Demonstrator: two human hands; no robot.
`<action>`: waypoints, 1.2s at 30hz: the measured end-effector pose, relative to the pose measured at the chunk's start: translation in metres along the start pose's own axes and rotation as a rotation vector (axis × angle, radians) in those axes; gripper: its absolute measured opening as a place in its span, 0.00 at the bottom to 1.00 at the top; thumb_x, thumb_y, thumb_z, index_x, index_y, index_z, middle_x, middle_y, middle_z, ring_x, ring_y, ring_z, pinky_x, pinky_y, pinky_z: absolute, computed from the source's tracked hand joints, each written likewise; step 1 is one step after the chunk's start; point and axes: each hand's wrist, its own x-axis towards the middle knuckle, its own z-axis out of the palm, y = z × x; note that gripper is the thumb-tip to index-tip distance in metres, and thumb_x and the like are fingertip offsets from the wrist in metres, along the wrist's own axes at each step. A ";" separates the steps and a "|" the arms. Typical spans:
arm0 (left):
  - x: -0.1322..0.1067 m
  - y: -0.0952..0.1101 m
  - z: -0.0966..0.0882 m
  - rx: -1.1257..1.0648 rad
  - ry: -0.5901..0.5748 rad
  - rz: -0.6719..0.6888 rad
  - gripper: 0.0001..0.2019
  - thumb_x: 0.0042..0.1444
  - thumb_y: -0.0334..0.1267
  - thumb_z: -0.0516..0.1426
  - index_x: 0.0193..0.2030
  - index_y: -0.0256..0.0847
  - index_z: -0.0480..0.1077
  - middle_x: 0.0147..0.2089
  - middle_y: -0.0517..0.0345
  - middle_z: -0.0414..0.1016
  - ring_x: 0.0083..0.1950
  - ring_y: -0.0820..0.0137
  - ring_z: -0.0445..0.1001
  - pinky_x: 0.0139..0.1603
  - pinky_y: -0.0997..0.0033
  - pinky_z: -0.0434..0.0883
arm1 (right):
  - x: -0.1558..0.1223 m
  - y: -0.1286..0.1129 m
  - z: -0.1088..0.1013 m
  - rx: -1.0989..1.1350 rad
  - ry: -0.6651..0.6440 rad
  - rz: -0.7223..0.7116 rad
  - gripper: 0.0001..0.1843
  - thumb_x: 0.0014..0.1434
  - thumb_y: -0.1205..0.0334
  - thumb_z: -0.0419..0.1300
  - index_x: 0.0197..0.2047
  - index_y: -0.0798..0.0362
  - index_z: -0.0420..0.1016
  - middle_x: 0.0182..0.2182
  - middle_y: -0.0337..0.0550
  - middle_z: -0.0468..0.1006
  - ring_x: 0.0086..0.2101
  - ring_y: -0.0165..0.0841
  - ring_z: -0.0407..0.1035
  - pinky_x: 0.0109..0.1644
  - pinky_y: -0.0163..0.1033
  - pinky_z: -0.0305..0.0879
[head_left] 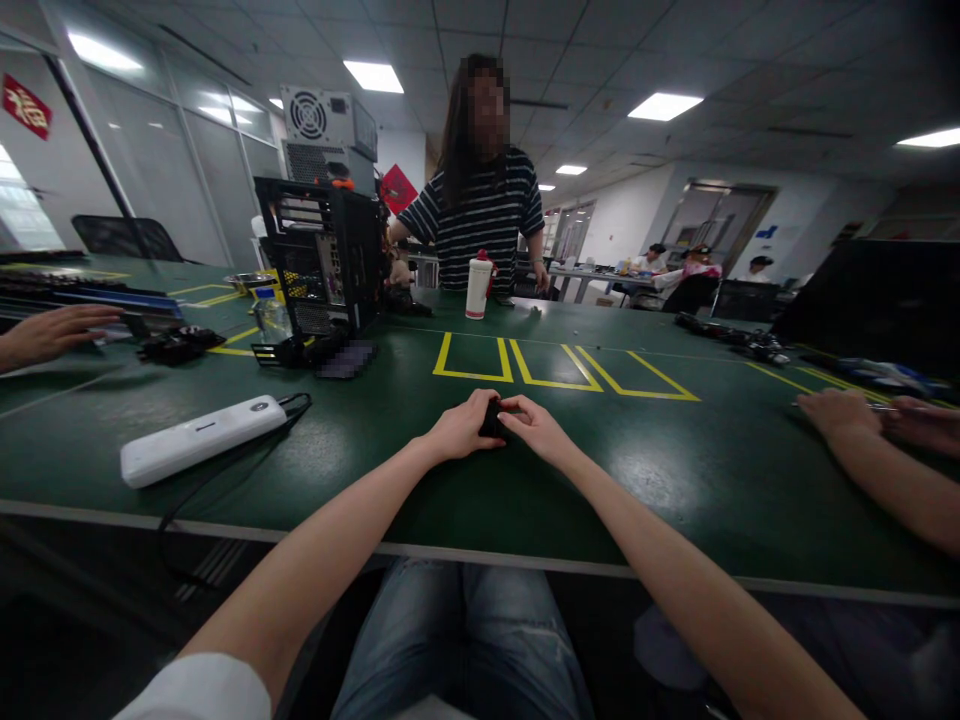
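A small black object (491, 418) sits between the person's two hands, low over the bench (360, 450); whether it touches the surface I cannot tell. The left hand (463, 427) has its fingers curled round the object's 9 o'clock side, gripping it. The right hand (538, 427) brings thumb and fingertips to its 3 o'clock side, pinched in against it. Between them, the fingers hide much of its shape.

From the object, yellow tape outlines (474, 377) run from 12 to 2 o'clock, with a white cup (478, 290) farther off at 12. A black computer case (326, 255) stands at 10 to 11, blocking part of the view beyond. A white oblong device (202, 442) lies at 9, its black cable (225, 478) trailing over the near edge. Another person's hand (840, 413) is at 3, well apart.
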 end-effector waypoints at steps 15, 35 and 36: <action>0.000 -0.004 0.003 0.008 0.039 0.047 0.32 0.43 0.48 0.56 0.52 0.42 0.46 0.50 0.51 0.57 0.45 0.62 0.65 0.38 0.64 0.67 | -0.001 -0.002 0.002 0.080 0.001 -0.022 0.09 0.50 0.56 0.54 0.33 0.51 0.64 0.33 0.37 0.68 0.34 0.30 0.66 0.40 0.40 0.64; 0.000 -0.002 0.001 0.013 0.014 0.003 0.32 0.43 0.48 0.57 0.52 0.43 0.47 0.51 0.52 0.56 0.46 0.62 0.65 0.40 0.64 0.66 | -0.006 -0.008 0.000 0.190 -0.100 0.033 0.14 0.46 0.58 0.58 0.37 0.51 0.61 0.39 0.39 0.67 0.40 0.32 0.66 0.45 0.42 0.62; 0.000 -0.002 0.001 0.010 0.012 0.000 0.32 0.43 0.48 0.57 0.52 0.43 0.47 0.51 0.52 0.56 0.46 0.62 0.65 0.40 0.64 0.66 | -0.006 -0.007 0.000 0.169 -0.091 0.031 0.14 0.47 0.58 0.58 0.36 0.51 0.61 0.38 0.38 0.67 0.39 0.32 0.66 0.45 0.42 0.63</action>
